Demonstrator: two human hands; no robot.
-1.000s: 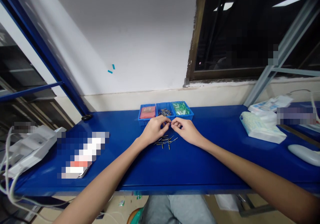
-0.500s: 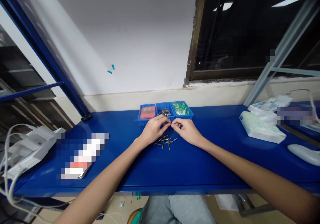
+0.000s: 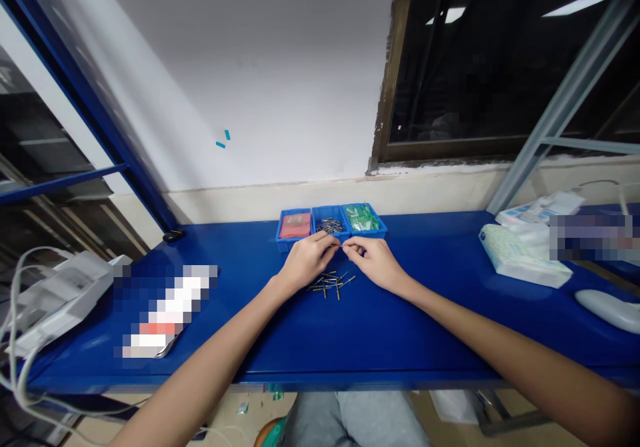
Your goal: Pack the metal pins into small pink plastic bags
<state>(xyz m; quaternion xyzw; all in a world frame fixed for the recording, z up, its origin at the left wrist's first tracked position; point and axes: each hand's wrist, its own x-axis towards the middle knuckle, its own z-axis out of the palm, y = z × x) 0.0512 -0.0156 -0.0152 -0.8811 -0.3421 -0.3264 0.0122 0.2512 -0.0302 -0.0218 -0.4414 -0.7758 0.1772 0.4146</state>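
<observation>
My left hand (image 3: 310, 258) and my right hand (image 3: 373, 260) meet fingertip to fingertip above the blue table, both in a pinch. A thin, dark sliver shows between them, seemingly a small metal pin (image 3: 341, 246); its ends are hidden by my fingers. Just below my hands lies a loose pile of thin metal pins (image 3: 331, 283) with brass-coloured ends. Behind my hands three small blue bins stand side by side. The middle bin (image 3: 327, 211) holds more such pins. Red packets (image 3: 295, 225) fill the left one, green packets (image 3: 362, 218) the right one.
On the table's left are a blurred-out phone-like object (image 3: 167, 340) and white boxes with cables (image 3: 65, 294). To the right stand a tissue pack (image 3: 525, 260) and a white rounded device (image 3: 610, 308). A wall (image 3: 275, 100) rises behind the blue table (image 3: 425, 340).
My fingertips have drawn slightly apart, and the thin sliver between them shows more clearly. The pile and the bins stay as they were.
</observation>
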